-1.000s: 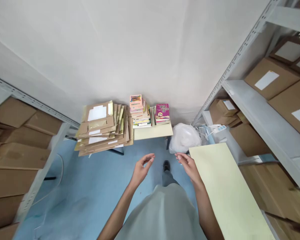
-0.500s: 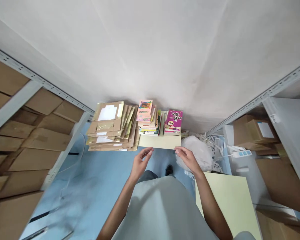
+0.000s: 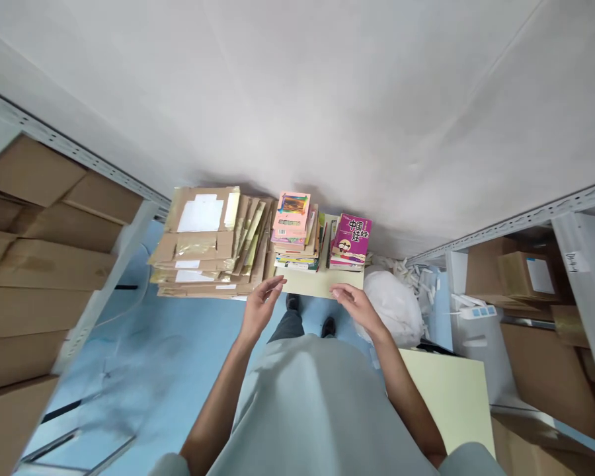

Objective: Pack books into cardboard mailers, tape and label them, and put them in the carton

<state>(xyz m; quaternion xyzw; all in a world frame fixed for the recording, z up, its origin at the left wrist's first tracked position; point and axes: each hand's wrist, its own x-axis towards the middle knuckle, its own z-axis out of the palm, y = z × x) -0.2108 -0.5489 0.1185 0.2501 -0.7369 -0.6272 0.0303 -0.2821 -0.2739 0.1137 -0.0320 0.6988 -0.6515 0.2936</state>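
My left hand point(image 3: 262, 301) hovers at the front edge of a pale yellow table point(image 3: 305, 281), near the flattened cardboard stack point(image 3: 203, 244). Its fingers are loosely curved, apart from the thumb, and hold nothing. Over the front right of the same table is my right hand point(image 3: 357, 305), open, its fingers stretched inward. Beyond the hands stand two piles of books. The left pile point(image 3: 296, 228) is taller and has a pink book on top. On the right pile point(image 3: 352, 239) lies a purple book with Chinese characters.
Shelves of cardboard boxes point(image 3: 44, 258) rise at the left, with more boxes point(image 3: 525, 274) on the right shelf. A filled white plastic bag point(image 3: 393, 307) and white scraps point(image 3: 421, 281) lie right of the table. Another pale yellow surface point(image 3: 446, 390) stands behind my right arm. A power strip point(image 3: 477, 312) sits farther right.
My view has shifted closer to the table. Both hands have moved forward to its front edge, the left one also moving left. The books and cardboard stay in place.
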